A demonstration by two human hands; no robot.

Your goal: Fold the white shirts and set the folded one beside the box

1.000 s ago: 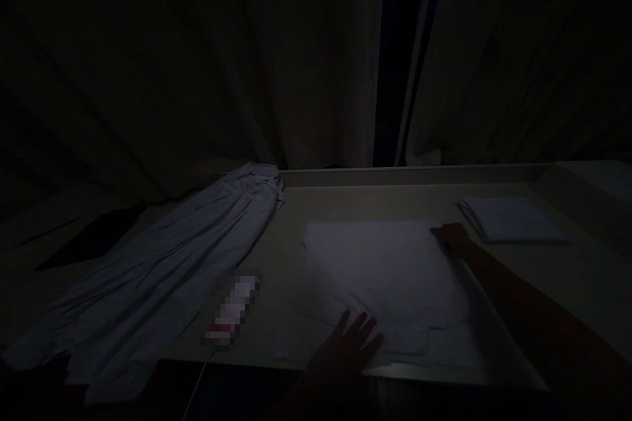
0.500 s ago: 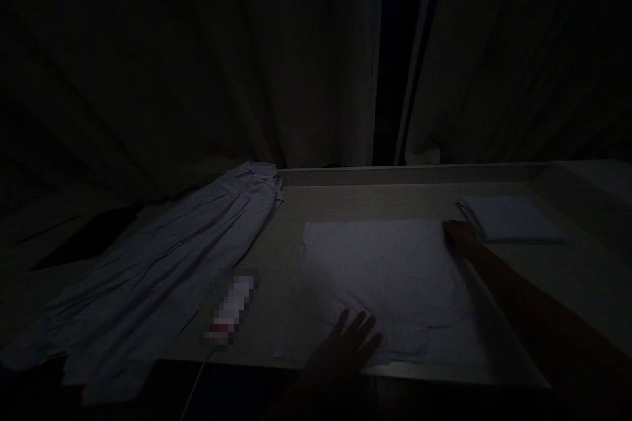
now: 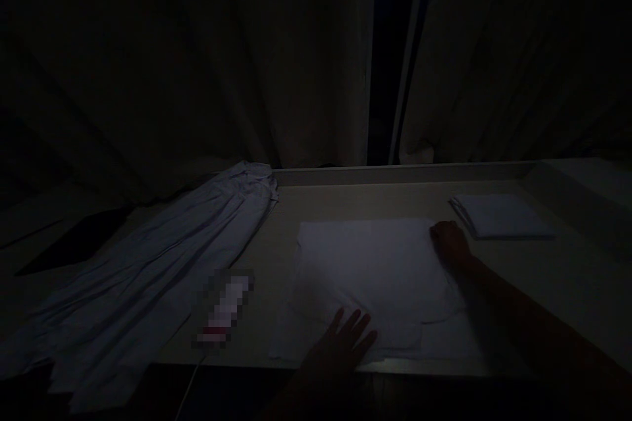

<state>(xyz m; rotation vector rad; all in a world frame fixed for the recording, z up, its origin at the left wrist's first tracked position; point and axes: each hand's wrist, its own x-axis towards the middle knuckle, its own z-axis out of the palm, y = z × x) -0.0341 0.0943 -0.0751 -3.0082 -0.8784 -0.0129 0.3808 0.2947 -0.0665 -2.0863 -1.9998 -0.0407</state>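
Now, left hand (image 3: 340, 348) flat on the near edge of the white cloth (image 3: 370, 270), fingers (image 3: 353, 329) spread open and pressing down, holding nothing. Right hand (image 3: 449, 240) out at the far right corner of the same cloth, arm stretched long; looks curled over the corner, but too dark to tell whether pinching the edge or just pushing on it. Cloth spread in the middle of the table (image 3: 567, 283), right in front, with a looser flap showing along the near side. Looks like smoothing and squaring up the cloth. To do that well: keep the left palm heavy so the near edge stays put; slide the right one slowly outward, not up, so no bump forms; push wrinkles toward the open edge; line up the corners before pressing. Watch the near flap, since a fast pull could drag the cloth off the edge of the table. Further out: a small folded cloth (image 3: 498, 216) just beyond the right hand, near but not touching. To the left, a small blurred thing (image 3: 224, 306) with a cord, then a long pale shirt (image 3: 162, 263) lying across the table. Behind, dark curtains (image 3: 197, 66) with a thin gap.
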